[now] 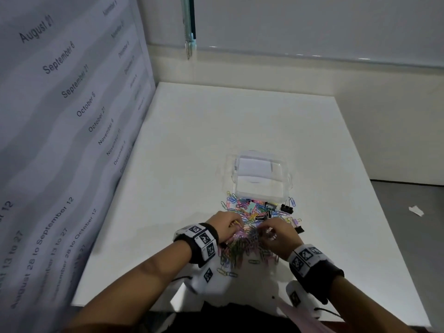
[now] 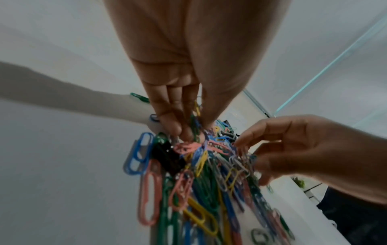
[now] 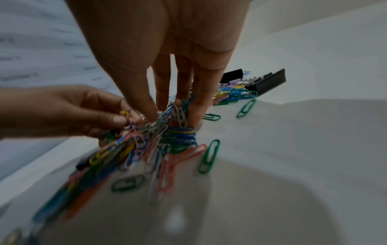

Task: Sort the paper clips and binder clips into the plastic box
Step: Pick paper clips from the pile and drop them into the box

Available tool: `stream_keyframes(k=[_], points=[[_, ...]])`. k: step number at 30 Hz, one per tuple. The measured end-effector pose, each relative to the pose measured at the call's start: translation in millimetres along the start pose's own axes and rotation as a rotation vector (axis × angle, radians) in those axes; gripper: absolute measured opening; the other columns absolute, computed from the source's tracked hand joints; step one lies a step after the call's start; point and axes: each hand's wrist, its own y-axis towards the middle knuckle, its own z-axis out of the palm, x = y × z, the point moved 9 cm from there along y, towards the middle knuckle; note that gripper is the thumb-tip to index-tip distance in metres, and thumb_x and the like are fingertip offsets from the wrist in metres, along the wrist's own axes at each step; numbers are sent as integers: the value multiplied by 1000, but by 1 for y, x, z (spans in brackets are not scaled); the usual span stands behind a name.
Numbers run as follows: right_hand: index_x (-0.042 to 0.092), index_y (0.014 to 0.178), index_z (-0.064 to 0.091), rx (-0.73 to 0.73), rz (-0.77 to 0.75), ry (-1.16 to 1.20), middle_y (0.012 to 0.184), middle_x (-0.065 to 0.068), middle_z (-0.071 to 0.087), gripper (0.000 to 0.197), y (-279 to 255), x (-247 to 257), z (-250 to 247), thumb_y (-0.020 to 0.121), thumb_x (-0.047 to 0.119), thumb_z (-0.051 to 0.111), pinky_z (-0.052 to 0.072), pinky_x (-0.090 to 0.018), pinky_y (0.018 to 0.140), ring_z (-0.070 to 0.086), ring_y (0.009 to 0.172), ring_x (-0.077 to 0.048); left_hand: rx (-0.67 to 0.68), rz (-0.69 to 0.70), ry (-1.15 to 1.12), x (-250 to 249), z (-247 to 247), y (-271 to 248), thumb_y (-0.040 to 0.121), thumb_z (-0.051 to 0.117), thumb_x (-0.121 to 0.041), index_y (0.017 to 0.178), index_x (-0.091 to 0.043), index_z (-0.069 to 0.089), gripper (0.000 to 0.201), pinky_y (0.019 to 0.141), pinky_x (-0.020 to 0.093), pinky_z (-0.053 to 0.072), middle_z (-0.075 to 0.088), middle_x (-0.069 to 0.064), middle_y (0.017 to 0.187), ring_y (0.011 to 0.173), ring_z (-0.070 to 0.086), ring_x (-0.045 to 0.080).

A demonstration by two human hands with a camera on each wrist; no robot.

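Both hands pinch tangled paper clips [image 1: 242, 246] just short of the plastic box [image 1: 260, 175]; left hand [image 1: 224, 227], right hand [image 1: 280, 235]. Small bunches are best teased free, binder clips [image 1: 287, 208] left out.

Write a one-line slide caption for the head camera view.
Both hands, left hand and right hand, pinch into a tangled pile of coloured paper clips on a white table, near the clear plastic box.

Office-like work corner

A plain white table [image 1: 240, 121] stands against a pale wall; at the left hangs a printed sheet of dates [image 1: 60, 92], far behind is a glass panel [image 1: 312, 25].
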Motion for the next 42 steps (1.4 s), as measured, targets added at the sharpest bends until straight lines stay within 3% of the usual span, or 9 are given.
stream_keyframes(k=[6, 10, 16, 20, 25, 29, 34, 39, 42], points=[[11, 92, 63, 64, 25, -45, 92, -9, 62, 22, -1, -2, 9, 73, 18, 71, 48, -36, 78, 56, 85, -25, 11, -91, -229, 5, -5, 12, 98, 40, -12, 117, -8, 58, 26, 60, 20, 46, 58, -1, 66, 60, 55, 11], [5, 88, 68, 62, 25, 7, 87, -13, 69, 11, 0, -2, -5, 77, 6, 65, 51, -33, 77, 58, 76, -22, -36, -67, -402, -6, -20, 22, 98, 40, -8, 113, 0, 59, 26, 59, 17, 49, 63, 3, 87, 57, 57, 4], [13, 91, 73, 57, 144, 33, 93, -4, 73, 19, 16, -8, -37, 83, 6, 58, 45, -20, 74, 58, 76, -11, -136, -106, -557, -23, -55, 42, 97, 38, -3, 111, 4, 58, 26, 58, 18, 51, 62, 11, 85, 60, 58, 10], [16, 91, 72, -14, 206, 177, 88, 0, 69, 21, 33, -5, -70, 84, 4, 55, 50, -15, 53, 66, 71, -18, -177, -182, -698, -31, -67, 59, 96, 36, 3, 116, 4, 56, 28, 54, 10, 49, 59, 12, 97, 63, 59, 10], [12, 96, 70, -224, 217, 285, 96, -10, 73, 18, 61, -1, -110, 86, 7, 56, 56, -31, 79, 70, 81, -23, -145, -250, -638, -27, -66, 68, 92, 45, -1, 128, 6, 49, 36, 102, 40, 47, 54, 22, 131, 115, 57, 30], [14, 101, 69, -212, 201, 251, 105, -7, 71, 26, 69, -1, -110, 85, 2, 52, 51, -32, 93, 67, 91, -23, -203, -169, -567, -34, -75, 53, 93, 47, -5, 127, -4, 53, 35, 94, 27, 44, 56, 10, 123, 111, 54, 20], [25, 80, 67, -56, 218, 205, 85, 0, 68, 23, 47, -10, -79, 85, 8, 54, 56, -33, 72, 63, 70, -18, -112, -91, -402, -29, -57, 21, 88, 54, -6, 103, -12, 62, 18, 66, 18, 47, 60, -1, 93, 70, 55, 6], [20, 92, 66, 250, 178, -27, 90, 3, 66, 11, 9, -19, -23, 82, 15, 62, 54, -28, 84, 58, 79, -11, 143, -96, -50, -10, -4, 2, 81, 67, -19, 108, -17, 59, 28, 73, 24, 47, 55, -7, 87, 72, 51, 8], [21, 109, 57, 270, 188, -74, 100, 2, 54, 42, -9, -23, -3, 70, 28, 74, 47, -29, 87, 53, 91, -15, 156, -63, 125, -10, 13, -3, 72, 76, -30, 122, -19, 48, 59, 87, 32, 47, 49, 3, 111, 94, 50, 17]])
